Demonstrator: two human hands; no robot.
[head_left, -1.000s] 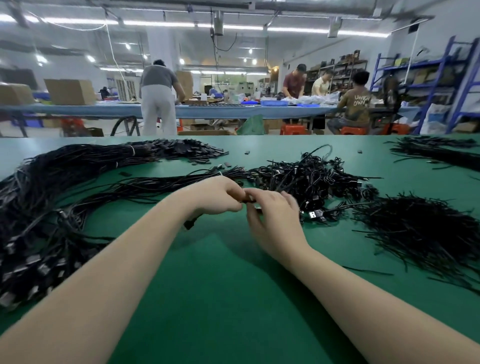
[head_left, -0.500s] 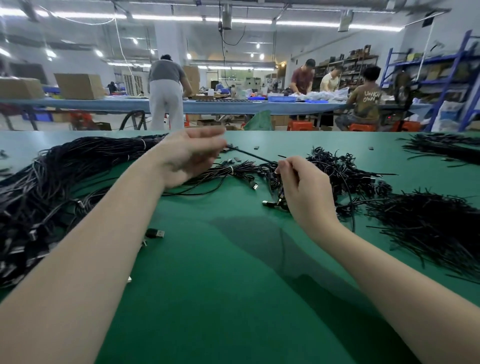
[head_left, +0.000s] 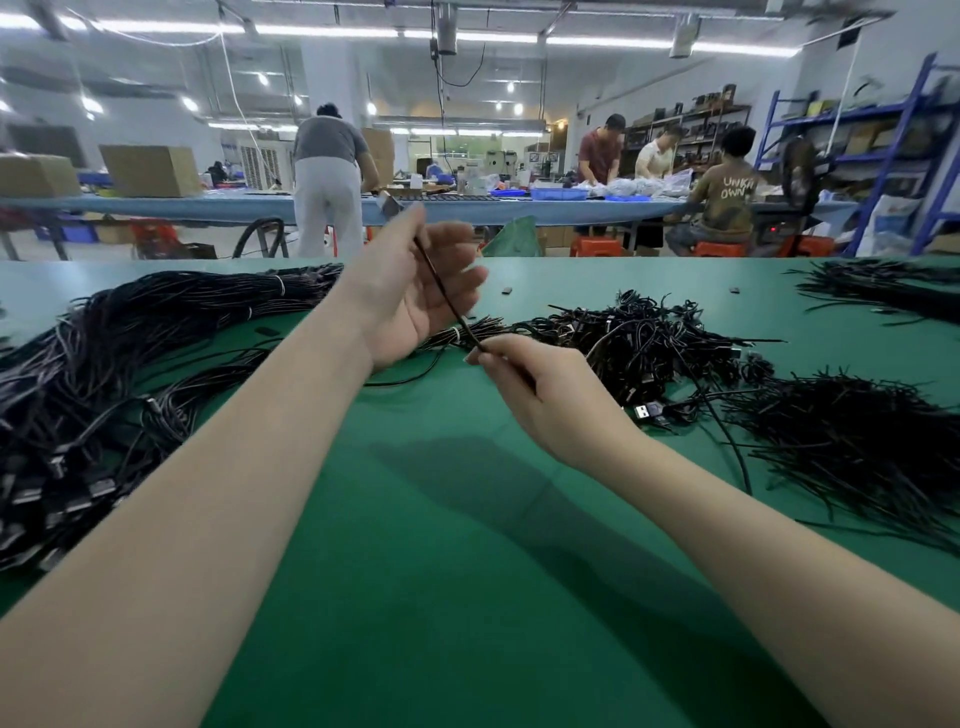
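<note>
— Fingers (head_left: 485, 357) of the right hand (head_left: 545, 400)?
— Curled. Thumb and forefinger pinching the cable (head_left: 441, 288) at its lower end, low over the middle of the table (head_left: 467, 597).
— And the left hand (head_left: 410, 306)?
— Held higher, palm turned to the camera. Pinching the same cable at the top, just under the plug (head_left: 389, 205). Remaining fingers loosely bent, touching nothing.
— So, cable where exactly?
— In the air, off the table, stretched straight between both hands. Slanting from upper left down to lower right, crossing in front of the left palm. Plug poking out above the left fingertips, blurred.
— Next to the hands?
— Just right of the right hand, a tangle (head_left: 649, 338) of black cables, spread toward the far edge. At its near side a loose USB end (head_left: 647, 413), flat on the green, close to the right wrist. One thin lead (head_left: 727, 447) trailing from there toward the near edge.
— Further out?
— Along the left edge, thick bundles (head_left: 104, 374), banded in white here and there, reaching from the near left corner up to the far edge. By the right edge, a bristly heap of ties (head_left: 883, 447). More black strands (head_left: 883, 286) at the far right corner. Two small black bits (head_left: 506, 290), well apart, near the far edge.
— Beyond the table?
— A blue bench (head_left: 234, 205) with boxes (head_left: 150, 169) on it and four people (head_left: 327, 182) working along it. Red stools (head_left: 597, 247) underneath, blue shelving (head_left: 883, 130) on the right wall.
</note>
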